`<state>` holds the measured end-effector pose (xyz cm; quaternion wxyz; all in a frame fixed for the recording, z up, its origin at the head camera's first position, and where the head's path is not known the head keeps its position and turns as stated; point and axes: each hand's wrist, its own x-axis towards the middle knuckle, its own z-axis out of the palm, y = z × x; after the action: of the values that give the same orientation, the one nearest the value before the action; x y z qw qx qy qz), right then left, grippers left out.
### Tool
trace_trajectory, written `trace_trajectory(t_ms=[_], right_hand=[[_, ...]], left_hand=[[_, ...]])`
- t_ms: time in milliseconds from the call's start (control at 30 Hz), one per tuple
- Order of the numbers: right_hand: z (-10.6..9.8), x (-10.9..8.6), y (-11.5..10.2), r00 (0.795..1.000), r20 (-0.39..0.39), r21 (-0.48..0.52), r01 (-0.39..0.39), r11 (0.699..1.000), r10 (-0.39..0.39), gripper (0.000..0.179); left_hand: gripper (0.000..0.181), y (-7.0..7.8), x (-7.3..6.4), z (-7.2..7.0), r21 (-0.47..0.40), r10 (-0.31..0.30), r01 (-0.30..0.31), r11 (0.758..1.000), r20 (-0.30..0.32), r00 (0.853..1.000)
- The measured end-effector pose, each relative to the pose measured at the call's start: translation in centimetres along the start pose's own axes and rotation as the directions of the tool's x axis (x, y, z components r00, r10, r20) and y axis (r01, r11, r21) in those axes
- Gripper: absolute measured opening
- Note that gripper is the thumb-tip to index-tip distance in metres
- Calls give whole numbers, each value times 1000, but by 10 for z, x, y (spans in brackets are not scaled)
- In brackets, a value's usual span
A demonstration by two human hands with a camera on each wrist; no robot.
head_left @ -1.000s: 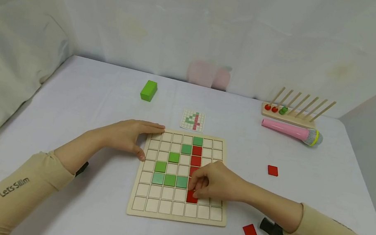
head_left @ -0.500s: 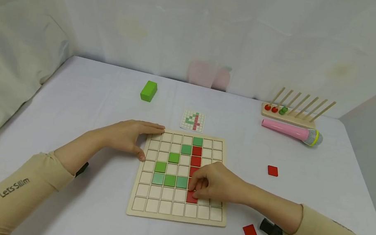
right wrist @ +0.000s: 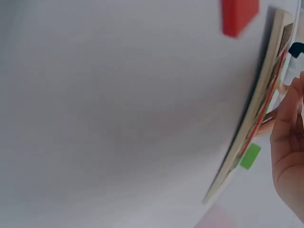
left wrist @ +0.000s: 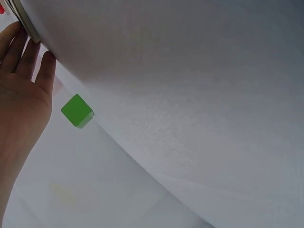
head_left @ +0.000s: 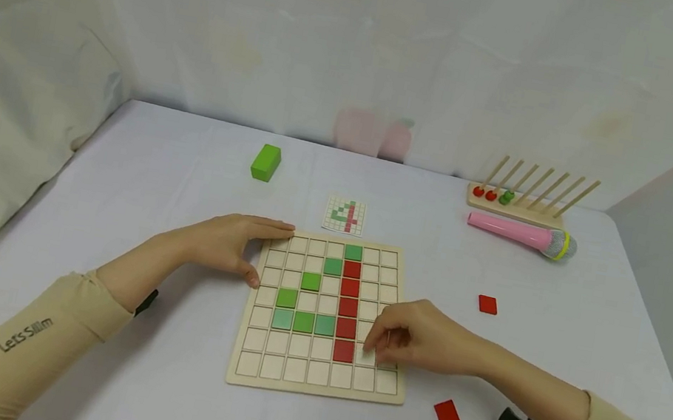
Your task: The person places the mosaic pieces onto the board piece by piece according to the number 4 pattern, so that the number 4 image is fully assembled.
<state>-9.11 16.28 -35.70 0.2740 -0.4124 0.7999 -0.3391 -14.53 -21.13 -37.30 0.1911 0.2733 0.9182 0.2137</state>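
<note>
A wooden grid board lies flat, with green tiles in a stepped line and a row, and a column of red tiles. The left hand rests at the board's upper left edge, fingers extended and thumb at its side. In the left wrist view, the left hand's fingers touch the board's rim. Over the board's right part is the right hand, just right of the red column, its fingers loosely bent and nothing seen between them. It covers some right-hand squares.
Two loose red tiles, one nearer and one farther, lie right of the board. Behind it lies a small pattern card. Farther back are a green block, a pink toy microphone and a peg stand with red and green beads.
The right hand has let go of the lowest red tile, which stays in its square, and has moved right, uncovering the red column. The left hand has not moved.
</note>
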Motion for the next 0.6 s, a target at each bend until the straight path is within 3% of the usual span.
trace_trajectory(t_ms=[333,600], right_hand=[[-12,-44,24,999,-9,7,33,999,-33,16],[-29,-67,33,986,151,70,61,996,-71,22]], left_hand=[[99,-2,0,1,0,5,-5,1000,1,1000],[98,-1,1,0,3,6,-6,1000,-2,1000]])
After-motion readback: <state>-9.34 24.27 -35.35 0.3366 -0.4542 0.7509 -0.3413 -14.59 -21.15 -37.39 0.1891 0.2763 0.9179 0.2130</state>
